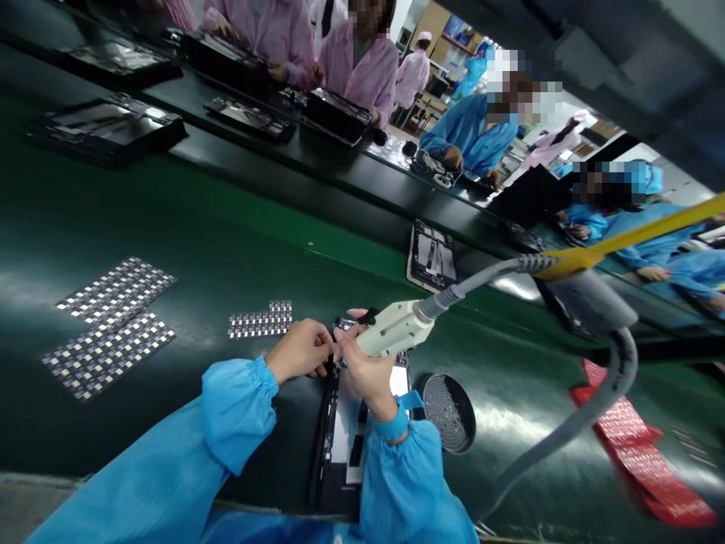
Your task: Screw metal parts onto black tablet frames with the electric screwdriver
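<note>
A glossy green counter (pixel 198 219) fills most of the view, slanting down to the right, with a darker raised band (pixel 362 181) along its far side. Beyond that sits a row of people in pink coats (pixel 286 38) and blue coats (pixel 458 125), with more figures standing farther back among shelving and tables. On the near side, two large sheets of small white-squared parts (pixel 118 287) lie at the left, and a smaller sheet (pixel 260 323) lies just beside the left hand. A round dark dish (pixel 450 414) sits to the right of the hands, and a red strip of packaging (pixel 640 446) lies well apart at the far right. The tablet-like device (pixel 343 427) is flat on the counter directly before the person, its insides exposed; its long axis runs away from the body, the far end leaning slightly right. Over that far end, the right hand (pixel 368 370) has its grip wrapped round a pale handheld tool (pixel 396 329). The tool's long axis slopes, its corded rear to the upper right and its front to the lower left, where fingers hide the tip. The left hand (pixel 303 347) meets it there, fingertips bunched; whether that grip has hold of anything, I cannot tell.
</note>
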{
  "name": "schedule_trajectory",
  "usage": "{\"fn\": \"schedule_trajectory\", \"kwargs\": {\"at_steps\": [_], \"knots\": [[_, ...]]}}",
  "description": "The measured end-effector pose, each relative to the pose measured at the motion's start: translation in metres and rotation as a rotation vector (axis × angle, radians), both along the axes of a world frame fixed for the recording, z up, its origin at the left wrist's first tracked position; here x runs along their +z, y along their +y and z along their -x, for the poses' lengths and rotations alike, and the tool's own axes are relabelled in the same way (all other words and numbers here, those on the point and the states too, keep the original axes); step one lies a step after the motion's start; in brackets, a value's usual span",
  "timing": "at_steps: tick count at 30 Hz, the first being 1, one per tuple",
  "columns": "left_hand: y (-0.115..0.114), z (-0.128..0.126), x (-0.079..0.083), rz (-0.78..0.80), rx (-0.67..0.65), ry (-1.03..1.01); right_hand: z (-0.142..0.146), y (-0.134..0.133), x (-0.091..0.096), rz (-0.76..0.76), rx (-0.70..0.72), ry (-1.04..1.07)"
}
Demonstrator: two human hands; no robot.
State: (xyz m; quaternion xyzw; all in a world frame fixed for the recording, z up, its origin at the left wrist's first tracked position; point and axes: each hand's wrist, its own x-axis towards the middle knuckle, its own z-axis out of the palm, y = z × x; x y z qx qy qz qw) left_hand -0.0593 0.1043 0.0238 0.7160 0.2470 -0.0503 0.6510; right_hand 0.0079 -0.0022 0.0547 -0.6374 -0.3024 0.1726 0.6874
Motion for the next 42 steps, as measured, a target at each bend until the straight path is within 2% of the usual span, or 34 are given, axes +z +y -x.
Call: {"fn": "schedule_trajectory", "kwargs": {"at_steps": [10,17,32,34,36,38,39,40,42], "knots": [[0.000,-0.001,0.001,0.004,0.014,-0.010,-0.003,-0.001,0.004,0.034,0.060,-0.081],[-0.001,-0.001,0.006,-0.004,0.011,0.018,-0.009,-0.002,0.011,-0.070,0.011,0.019],[0.001,0.002,0.002,-0.012,0.001,0.018,-0.006,0.000,0.011,0.008,0.059,0.102],[0.003,0.002,0.005,0.002,0.046,-0.045,-0.007,0.000,0.009,-0.003,0.068,0.107],[0.003,0.003,0.019,-0.040,0.201,-0.198,-0.009,0.000,0.006,-0.014,0.076,0.115],[0.000,0.004,0.045,-0.187,0.360,-0.390,-0.011,0.001,0.004,-0.009,0.082,0.117],[-0.002,0.004,0.061,-0.298,0.386,-0.485,-0.012,0.001,0.002,0.002,0.074,0.106],[-0.006,0.003,0.078,-0.420,0.358,-0.582,-0.014,0.001,0.001,0.018,0.061,0.088],[-0.013,0.000,0.107,-0.672,0.205,-0.755,-0.017,0.001,0.000,0.054,0.034,0.059]]}}
